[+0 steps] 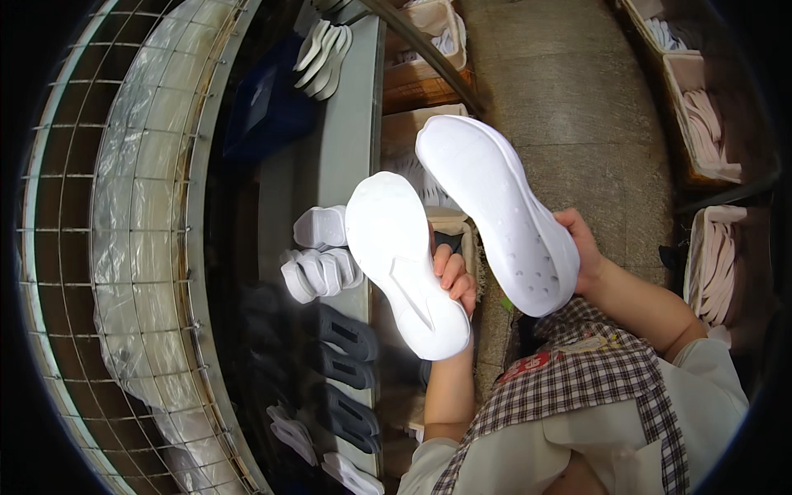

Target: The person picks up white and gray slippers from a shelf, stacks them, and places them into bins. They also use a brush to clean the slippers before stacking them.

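Two hands grip white soles: left [452, 276], right [580, 247] | grey conveyor [351, 157] | concrete floor [577, 107], possibly crates [701, 124].

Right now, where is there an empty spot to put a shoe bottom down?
The grey shelf is bare between the white soles at its far end and the white soles by the left hand. Nearer, dark soles crowd it. The concrete floor beyond the right hand is open.

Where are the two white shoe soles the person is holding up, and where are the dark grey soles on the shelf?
Left white sole [404, 264], head view: middle of its flat underside.
Right white sole [495, 210], head view: middle of its underside.
Dark grey soles [345, 332], head view: top face of the uppermost one.
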The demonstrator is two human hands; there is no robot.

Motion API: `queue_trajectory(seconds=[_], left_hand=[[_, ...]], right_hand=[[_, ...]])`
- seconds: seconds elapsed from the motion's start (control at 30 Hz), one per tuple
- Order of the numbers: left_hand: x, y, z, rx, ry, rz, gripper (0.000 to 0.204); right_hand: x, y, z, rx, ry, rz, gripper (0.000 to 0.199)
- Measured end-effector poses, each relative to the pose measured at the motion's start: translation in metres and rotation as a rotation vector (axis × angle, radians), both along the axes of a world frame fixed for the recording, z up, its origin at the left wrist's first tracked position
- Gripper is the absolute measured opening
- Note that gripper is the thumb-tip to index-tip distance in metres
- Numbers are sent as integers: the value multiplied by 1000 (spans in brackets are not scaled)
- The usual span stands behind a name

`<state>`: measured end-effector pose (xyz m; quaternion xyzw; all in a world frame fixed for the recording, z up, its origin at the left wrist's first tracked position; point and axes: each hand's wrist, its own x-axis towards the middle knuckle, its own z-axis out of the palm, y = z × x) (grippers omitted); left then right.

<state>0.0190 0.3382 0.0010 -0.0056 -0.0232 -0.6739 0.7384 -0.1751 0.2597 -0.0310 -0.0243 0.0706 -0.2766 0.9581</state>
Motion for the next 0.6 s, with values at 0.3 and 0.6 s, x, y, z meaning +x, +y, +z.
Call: queue_trajectory(seconds=[0.3,0.6], left_hand=[[-4,1,-4,236,-290,186,46],[10,6,-20,615,-908,2,53]], right_hand=[[12,0,6,-152,66,-7,56],[50,-8,10,-628,526,221,80]])
